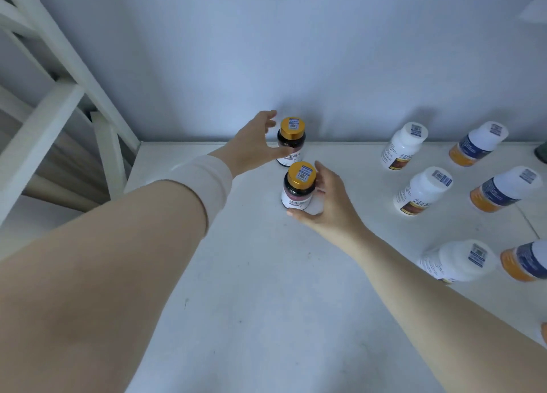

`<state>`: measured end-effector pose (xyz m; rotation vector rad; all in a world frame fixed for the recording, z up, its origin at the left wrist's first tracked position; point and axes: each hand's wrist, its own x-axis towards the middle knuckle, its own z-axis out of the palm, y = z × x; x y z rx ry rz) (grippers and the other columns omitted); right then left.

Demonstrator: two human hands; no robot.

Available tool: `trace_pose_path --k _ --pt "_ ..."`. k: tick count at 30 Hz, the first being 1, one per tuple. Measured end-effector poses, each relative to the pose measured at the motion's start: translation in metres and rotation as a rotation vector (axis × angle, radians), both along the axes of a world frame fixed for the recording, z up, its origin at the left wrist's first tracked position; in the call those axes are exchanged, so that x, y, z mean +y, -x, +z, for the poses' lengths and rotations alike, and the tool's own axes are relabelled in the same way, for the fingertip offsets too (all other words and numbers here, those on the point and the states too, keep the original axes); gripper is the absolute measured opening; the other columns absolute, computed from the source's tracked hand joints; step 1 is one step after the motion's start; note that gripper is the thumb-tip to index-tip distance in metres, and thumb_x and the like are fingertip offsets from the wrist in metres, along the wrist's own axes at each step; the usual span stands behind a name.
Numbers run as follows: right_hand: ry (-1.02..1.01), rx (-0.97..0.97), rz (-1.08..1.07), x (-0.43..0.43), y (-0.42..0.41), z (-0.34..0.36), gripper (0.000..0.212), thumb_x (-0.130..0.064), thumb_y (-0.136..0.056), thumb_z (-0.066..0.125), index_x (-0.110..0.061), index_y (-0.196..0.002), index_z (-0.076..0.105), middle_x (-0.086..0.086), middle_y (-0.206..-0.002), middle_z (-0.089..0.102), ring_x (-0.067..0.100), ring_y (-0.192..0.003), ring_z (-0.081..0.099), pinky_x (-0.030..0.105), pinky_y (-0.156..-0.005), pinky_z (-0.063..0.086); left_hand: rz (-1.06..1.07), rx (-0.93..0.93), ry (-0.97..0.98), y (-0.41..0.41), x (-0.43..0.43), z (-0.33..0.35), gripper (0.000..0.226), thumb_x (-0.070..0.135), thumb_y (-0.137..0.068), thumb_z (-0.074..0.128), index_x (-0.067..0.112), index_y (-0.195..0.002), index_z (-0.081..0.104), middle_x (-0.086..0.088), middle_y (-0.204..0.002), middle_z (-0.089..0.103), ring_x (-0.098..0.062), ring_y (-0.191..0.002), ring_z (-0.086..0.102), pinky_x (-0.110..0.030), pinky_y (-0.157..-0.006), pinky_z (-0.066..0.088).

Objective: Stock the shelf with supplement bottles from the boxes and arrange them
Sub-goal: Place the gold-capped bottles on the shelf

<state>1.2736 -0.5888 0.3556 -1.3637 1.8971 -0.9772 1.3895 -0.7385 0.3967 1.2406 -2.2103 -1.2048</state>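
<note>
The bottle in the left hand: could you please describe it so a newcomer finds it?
On the white shelf, left of the white-capped bottles, stand two dark gold-capped bottles. It is the rear bottle, nearest the wall, in the left hand, not the front bottle.

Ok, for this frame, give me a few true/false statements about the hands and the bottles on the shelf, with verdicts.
1. The left hand grips the rear gold-capped bottle. True.
2. The right hand is empty. False: its fingers and thumb curl round the front gold-capped bottle.
3. Both gold-capped bottles lie on their sides. False: both stand upright on the shelf.
4. White-capped bottles stand to the right of the right hand. True.
</note>
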Motion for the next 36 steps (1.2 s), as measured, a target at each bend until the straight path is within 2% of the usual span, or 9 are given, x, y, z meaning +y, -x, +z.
trace_pose_path --k 2,5,8,10,14,17,22,32,36 --pt "-0.009 0.108 -0.011 0.008 0.005 0.013 0.094 -0.022 -0.070 0.080 -0.008 -0.144 0.023 0.009 -0.135 0.038 0.019 -0.127 0.041 0.030 -0.107 0.034 0.025 -0.113 0.167 -0.014 0.005 0.016 0.073 0.028 -0.082 0.070 0.014 -0.142 0.031 -0.004 -0.142 0.042 -0.017 -0.131 0.041 -0.027 -0.106 0.032" --pt "-0.007 0.285 -0.017 0.020 0.012 0.042 0.088 -0.027 -0.075 0.075 -0.008 -0.144 0.024 0.011 -0.136 0.037 0.023 -0.130 0.036 0.030 -0.106 0.033 -0.017 -0.476 0.426 -0.036 0.020 0.043 0.064 0.032 -0.086 0.063 0.016 -0.140 0.033 -0.006 -0.141 0.040 -0.024 -0.130 0.040 -0.036 -0.106 0.033" --pt "-0.070 0.505 0.055 0.035 0.008 0.075 0.083 -0.033 -0.080 0.068 -0.010 -0.145 0.022 0.011 -0.140 0.032 0.026 -0.135 0.027 0.039 -0.107 0.034 -0.110 -0.828 0.565 -0.057 0.052 0.070 0.060 0.034 -0.086 0.061 0.015 -0.136 0.036 -0.010 -0.134 0.042 -0.029 -0.124 0.040 -0.038 -0.093 0.037" --pt "-0.100 0.666 0.134 0.050 -0.002 0.098 0.079 -0.034 -0.081 0.066 -0.011 -0.144 0.024 0.013 -0.139 0.031 0.030 -0.133 0.027 0.043 -0.104 0.036 -0.099 -0.925 0.608 -0.074 0.082 0.087 0.057 0.034 -0.085 0.062 0.012 -0.131 0.039 -0.011 -0.128 0.044 -0.030 -0.119 0.042 -0.037 -0.085 0.038" --pt "-0.093 0.831 0.237 0.093 -0.030 0.139 0.070 -0.030 -0.080 0.064 -0.013 -0.139 0.030 0.013 -0.134 0.032 0.032 -0.126 0.030 0.043 -0.097 0.040 0.008 -0.951 0.628 -0.113 0.159 0.122 0.058 0.034 -0.084 0.063 0.009 -0.130 0.038 -0.013 -0.127 0.044 -0.032 -0.120 0.042 -0.041 -0.090 0.042" --pt "-0.027 0.809 0.266 0.133 -0.061 0.154 0.066 -0.030 -0.078 0.065 -0.012 -0.135 0.035 0.014 -0.131 0.034 0.033 -0.124 0.031 0.044 -0.096 0.041 0.119 -0.930 0.565 -0.148 0.229 0.140 0.057 0.033 -0.084 0.064 0.011 -0.131 0.040 -0.013 -0.129 0.044 -0.033 -0.122 0.042 -0.043 -0.093 0.041" --pt "0.000 0.802 0.395 0.206 -0.127 0.156 0.069 -0.032 -0.080 0.065 -0.010 -0.136 0.031 0.015 -0.139 0.028 0.033 -0.132 0.025 0.045 -0.100 0.035 0.207 -1.075 0.503 -0.207 0.344 0.140 0.061 0.035 -0.083 0.066 0.011 -0.132 0.039 -0.013 -0.128 0.045 -0.033 -0.120 0.044 -0.043 -0.092 0.045" --pt "0.029 0.886 0.739 0.304 -0.316 0.117 0.061 -0.034 -0.084 0.059 -0.011 -0.133 0.032 0.014 -0.136 0.031 0.033 -0.127 0.030 0.044 -0.098 0.037 0.474 -1.084 0.177 -0.371 0.501 0.081 0.059 0.028 -0.086 0.059 0.009 -0.136 0.034 -0.017 -0.137 0.040 -0.035 -0.127 0.040 -0.045 -0.096 0.041" --pt "0.037 0.908 0.904 0.341 -0.410 0.077 0.059 -0.034 -0.085 0.058 -0.011 -0.133 0.033 0.013 -0.136 0.032 0.032 -0.129 0.030 0.044 -0.099 0.037 0.647 -0.997 -0.005 -0.451 0.561 0.032 0.056 0.028 -0.085 0.061 0.009 -0.132 0.038 -0.013 -0.133 0.045 -0.031 -0.124 0.043 -0.042 -0.093 0.044"
